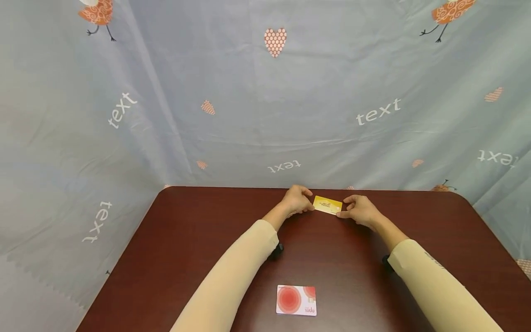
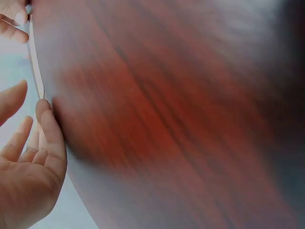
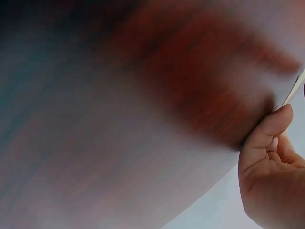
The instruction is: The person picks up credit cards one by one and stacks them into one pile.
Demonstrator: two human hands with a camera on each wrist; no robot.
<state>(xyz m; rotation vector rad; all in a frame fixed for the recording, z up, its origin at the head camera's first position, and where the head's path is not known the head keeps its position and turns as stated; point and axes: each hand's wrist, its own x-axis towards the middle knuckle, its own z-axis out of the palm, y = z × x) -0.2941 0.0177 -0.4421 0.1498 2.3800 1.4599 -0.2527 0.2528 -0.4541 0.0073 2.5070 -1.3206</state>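
A yellow card lies near the far edge of the table, between the two hands. My left hand has its thumb tip at the card's left end, the forefinger held apart from it. On the other side, the thumb of my right hand reaches the card's lower right corner, with the forefinger raised away. From the left wrist, the card shows as a thin pale edge meeting the thumb tip. The right wrist view catches only a sliver of the card beside the thumb.
A white card with red circles lies nearer, between the forearms. The dark red-brown table ends just beyond the hands. Behind it hangs a grey-blue patterned curtain. Dark wrist devices show under the sleeves.
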